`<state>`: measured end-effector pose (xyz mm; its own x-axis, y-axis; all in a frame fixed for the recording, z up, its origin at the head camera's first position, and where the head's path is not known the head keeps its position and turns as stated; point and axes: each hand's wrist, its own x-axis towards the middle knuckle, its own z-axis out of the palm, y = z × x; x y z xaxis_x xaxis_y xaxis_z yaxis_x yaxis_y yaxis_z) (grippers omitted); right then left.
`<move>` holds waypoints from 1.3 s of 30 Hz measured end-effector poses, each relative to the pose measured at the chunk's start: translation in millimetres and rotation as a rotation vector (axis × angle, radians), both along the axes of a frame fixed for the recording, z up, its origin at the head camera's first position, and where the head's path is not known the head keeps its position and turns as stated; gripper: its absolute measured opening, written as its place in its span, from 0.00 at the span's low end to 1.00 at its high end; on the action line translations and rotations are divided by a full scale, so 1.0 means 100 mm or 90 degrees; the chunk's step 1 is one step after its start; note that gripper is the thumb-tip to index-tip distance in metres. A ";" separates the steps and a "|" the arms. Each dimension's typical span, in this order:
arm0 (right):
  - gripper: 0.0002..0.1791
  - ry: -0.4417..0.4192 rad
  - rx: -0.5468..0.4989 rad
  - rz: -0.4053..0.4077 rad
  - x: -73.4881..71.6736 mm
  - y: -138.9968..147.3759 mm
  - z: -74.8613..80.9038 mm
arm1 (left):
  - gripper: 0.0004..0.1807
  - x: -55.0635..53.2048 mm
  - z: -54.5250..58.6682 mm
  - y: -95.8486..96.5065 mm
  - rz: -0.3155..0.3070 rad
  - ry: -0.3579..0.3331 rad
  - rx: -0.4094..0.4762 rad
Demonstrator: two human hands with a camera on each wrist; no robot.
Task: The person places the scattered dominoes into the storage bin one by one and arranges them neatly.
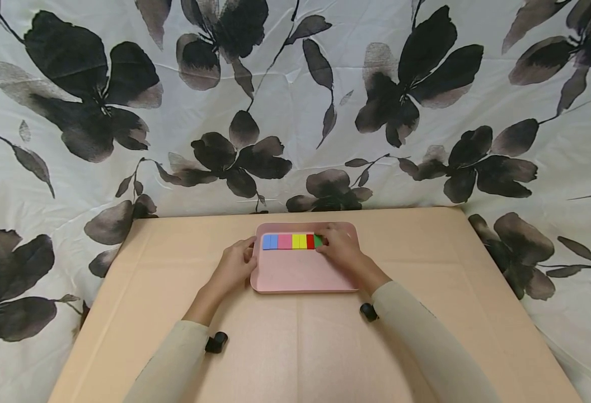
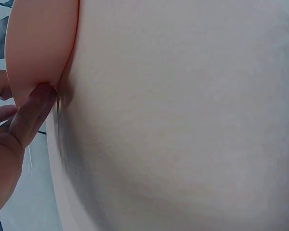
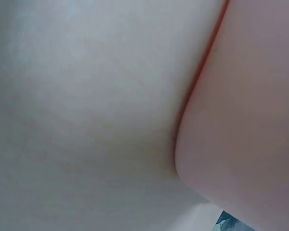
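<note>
A pink tray (image 1: 303,274) lies on the table, with a row of small coloured tiles along its far side. From left to right run blue tiles (image 1: 270,242), pink tiles (image 1: 285,242), yellow tiles (image 1: 299,242), a red tile (image 1: 310,242) and a green tile (image 1: 318,241). My left hand (image 1: 233,265) holds the tray's left edge, its thumb and fingers spread along the rim. At the row's right end, my right hand (image 1: 343,249) pinches the green tile, partly covering it. The right wrist view shows the tray but no fingers.
The tray sits near the far edge of a light tan table (image 1: 295,347). Behind it hangs a white cloth (image 1: 295,101) with dark flower prints. A small black device (image 1: 217,342) is at the left wrist, another black device (image 1: 369,312) at the right.
</note>
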<state>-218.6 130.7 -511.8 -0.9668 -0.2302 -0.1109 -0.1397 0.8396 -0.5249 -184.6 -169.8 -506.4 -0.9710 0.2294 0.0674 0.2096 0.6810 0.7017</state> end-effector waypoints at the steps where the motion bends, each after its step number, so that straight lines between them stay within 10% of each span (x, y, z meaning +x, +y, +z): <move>1: 0.27 -0.002 -0.001 -0.001 0.00 0.00 0.00 | 0.31 0.00 0.00 0.00 0.000 0.000 0.000; 39: 0.25 0.037 -0.060 -0.005 0.15 0.16 0.10 | 0.29 0.11 -0.04 -0.01 -0.013 -0.006 0.007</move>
